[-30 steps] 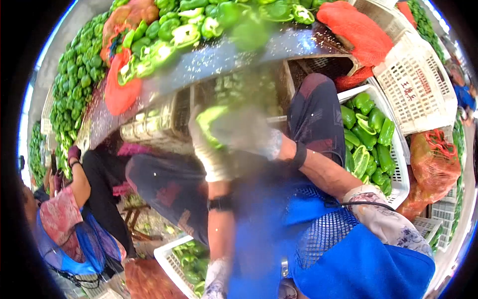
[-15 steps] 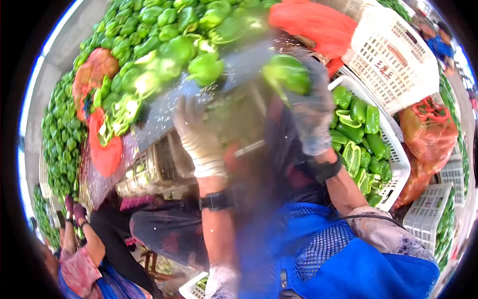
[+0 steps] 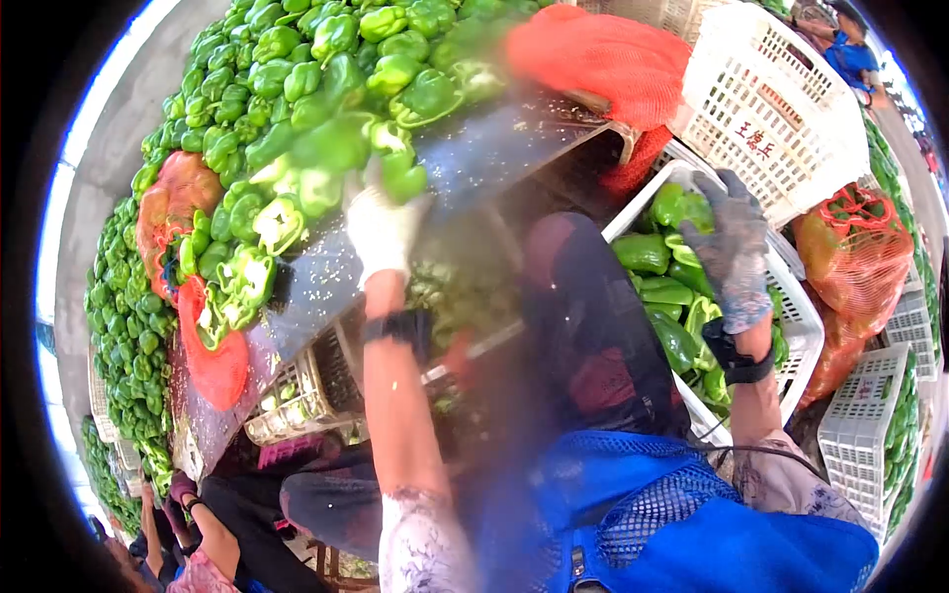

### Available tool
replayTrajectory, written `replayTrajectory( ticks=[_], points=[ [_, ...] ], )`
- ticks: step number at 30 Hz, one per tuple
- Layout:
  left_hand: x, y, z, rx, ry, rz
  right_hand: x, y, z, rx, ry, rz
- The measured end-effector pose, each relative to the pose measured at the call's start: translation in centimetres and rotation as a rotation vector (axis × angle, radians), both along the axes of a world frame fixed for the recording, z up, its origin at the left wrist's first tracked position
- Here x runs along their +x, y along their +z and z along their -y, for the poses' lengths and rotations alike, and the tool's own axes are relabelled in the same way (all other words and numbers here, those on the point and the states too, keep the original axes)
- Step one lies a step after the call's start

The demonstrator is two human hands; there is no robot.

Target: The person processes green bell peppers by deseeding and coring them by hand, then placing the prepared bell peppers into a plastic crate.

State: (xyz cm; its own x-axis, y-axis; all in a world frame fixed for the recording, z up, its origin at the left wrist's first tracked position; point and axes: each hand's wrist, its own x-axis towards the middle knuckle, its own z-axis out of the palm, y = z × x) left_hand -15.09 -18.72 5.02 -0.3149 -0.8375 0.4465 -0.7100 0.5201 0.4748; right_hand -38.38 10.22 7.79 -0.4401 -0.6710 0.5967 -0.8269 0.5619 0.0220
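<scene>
My left hand, in a pale glove, is at the near edge of the pepper heap. Its fingers are closed around a green bell pepper; blur hides part of the grip. Over the white crate on the right, my right hand, in a grey stained glove, has its thumb and fingers about another green pepper. That pepper is low in the crate's far end, just above or touching the peppers inside.
A large heap of green peppers covers the dark worktop. Red mesh bags lie at its edges. A tilted white crate and a filled net bag stand right. Another person's gloved hand is at lower left.
My right hand has carried its pepper rightward from above the worktop to the white crate. My left hand has moved from open above the worktop's edge to a pepper at the heap.
</scene>
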Motion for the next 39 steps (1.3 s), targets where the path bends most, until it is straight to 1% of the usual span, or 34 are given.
replayTrajectory(
  ticks=[1,2,3,4,6,8,9,10,12,13,14,16,17,18,19,20,21,23,25,26,28,29,30,32,33,34,35,37,38,39],
  points=[
    [-0.7,0.1,0.2,-0.02,0.085,0.109,0.2,0.0,0.2,-0.023,0.063,0.058],
    [-0.8,0.2,0.4,0.009,0.115,0.178,0.4,-0.2,0.3,-0.045,0.126,0.121],
    [-0.5,-0.2,0.7,-0.001,0.089,0.1,0.7,-0.4,0.5,-0.068,0.19,0.184],
    [-0.1,-0.8,0.9,-0.017,0.062,0.021,1.6,-0.4,1.8,-0.133,0.358,0.264],
    [0.9,-1.7,1.0,-0.015,0.041,-0.161,4.8,0.1,5.1,-0.231,0.592,0.345],
    [2.2,-2.6,0.5,0.016,0.012,-0.38,6.8,0.1,9.1,-0.236,0.853,0.518],
    [3.1,-4.0,0.9,-0.014,-0.03,-0.474,8.1,1.1,10.9,-0.094,0.837,0.606],
    [3.4,-1.5,-2.6,0.382,-0.232,-0.899,9.3,2.1,12.4,0.051,0.82,0.688],
    [4.7,0.2,-6.3,0.652,-0.266,-1.22,10.5,0.2,16.4,-0.058,1.019,0.683],
    [5.4,0.4,-7.4,0.697,-0.291,-1.272,11.6,-0.1,17.4,-0.112,1.116,0.68],
    [5.9,0.6,-8.8,0.781,-0.384,-1.479,12.7,-0.5,17.8,-0.109,1.127,0.686],
    [7.0,-0.2,-9.7,0.827,-0.531,-1.605,14.9,-0.5,18.3,-0.109,1.144,0.691],
    [7.6,-0.5,-10.3,0.949,-0.547,-1.716,15.8,-0.6,18.7,-0.021,1.179,0.77],
    [8.0,-0.5,-10.8,1.07,-0.569,-1.825,16.8,-0.1,18.6,-0.061,1.251,0.901],
    [8.4,-0.7,-10.9,1.081,-0.559,-1.846,17.6,0.3,18.4,-0.1,1.321,1.031],
    [8.7,-0.8,-10.9,1.091,-0.548,-1.867,18.2,0.6,17.6,-0.092,1.338,1.126],
    [9.0,-0.9,-10.9,0.994,-0.501,-1.799,18.9,1.6,16.6,-0.086,1.351,1.222],
    [9.5,-1.0,-10.9,0.854,-0.411,-1.686,19.5,-1.1,18.4,-0.139,1.456,1.369],
    [10.0,-0.4,-11.1,0.767,-0.323,-1.596,20.1,-2.1,19.1,-0.19,1.547,1.594],
    [10.4,-0.9,-10.6,0.754,-0.324,-1.581,20.5,-2.7,19.4,-0.215,1.589,1.746],
    [10.7,-0.8,-9.9,0.732,-0.318,-1.554,21.2,-2.3,19.2,-0.112,1.506,1.44],
    [10.9,-0.9,-10.2,1.005,-0.606,-1.766,20.9,-2.0,19.2,-0.001,1.352,0.987],
    [10.8,0.6,-11.0,1.345,-0.819,-1.917,20.9,-1.8,19.0,0.104,1.167,0.546],
    [11.2,1.6,-11.4,1.124,-0.329,-1.567,21.6,-4.1,19.8,-0.191,1.185,0.253],
    [11.6,1.1,-10.8,1.117,-0.39,-1.522,20.4,-4.0,20.7,-0.111,1.3,0.407],
    [12.0,0.7,-10.3,1.132,-0.373,-1.514,19.7,-4.2,21.3,-0.025,1.409,0.569],
    [12.4,0.3,-9.9,1.146,-0.357,-1.507,19.7,-4.7,21.6,0.026,1.375,0.696],
    [12.1,0.4,-9.7,1.126,-0.325,-1.533,19.6,-4.0,21.2,0.094,1.434,1.038],
    [12.1,-0.2,-9.2,1.142,-0.35,-1.543,19.5,-3.5,21.1,0.128,1.451,1.209],
    [12.0,-0.7,-8.6,1.159,-0.374,-1.553,19.4,-3.4,21.0,0.138,1.442,1.323]
  ],
)
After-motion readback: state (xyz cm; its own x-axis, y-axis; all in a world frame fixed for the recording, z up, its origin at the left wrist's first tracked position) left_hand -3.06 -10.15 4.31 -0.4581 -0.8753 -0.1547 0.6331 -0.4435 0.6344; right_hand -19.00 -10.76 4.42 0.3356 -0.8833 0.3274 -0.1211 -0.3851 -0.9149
